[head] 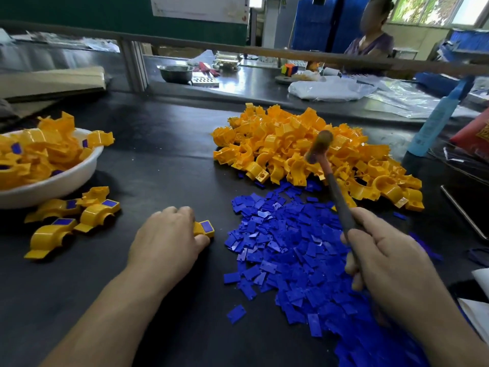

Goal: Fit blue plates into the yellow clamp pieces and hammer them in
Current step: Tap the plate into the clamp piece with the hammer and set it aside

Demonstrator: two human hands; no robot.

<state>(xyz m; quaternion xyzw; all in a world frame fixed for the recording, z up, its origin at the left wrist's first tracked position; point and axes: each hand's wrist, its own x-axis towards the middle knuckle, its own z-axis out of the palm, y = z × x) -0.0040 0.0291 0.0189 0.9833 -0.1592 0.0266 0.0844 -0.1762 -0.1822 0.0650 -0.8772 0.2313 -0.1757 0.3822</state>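
**Hammer lifted, one clamp piece held down**

We hold one yellow clamp piece against the black table with our left hand. The fingers are curled over it and the thumb is against its near side. Only its right end shows, with a blue plate lying in the top face.

Our right hand is wrapped around the handle of the hammer. Its head is up off the table and blurred (from where we look, it stands in front of the yellow heap).

The loose clamp pieces are heaped at the far right. The loose blue plates spread in front of them and reach under our right wrist.

At the left, a white bowl holds clamp pieces with plates in them. A few more fitted pieces lie on the table just beside it.
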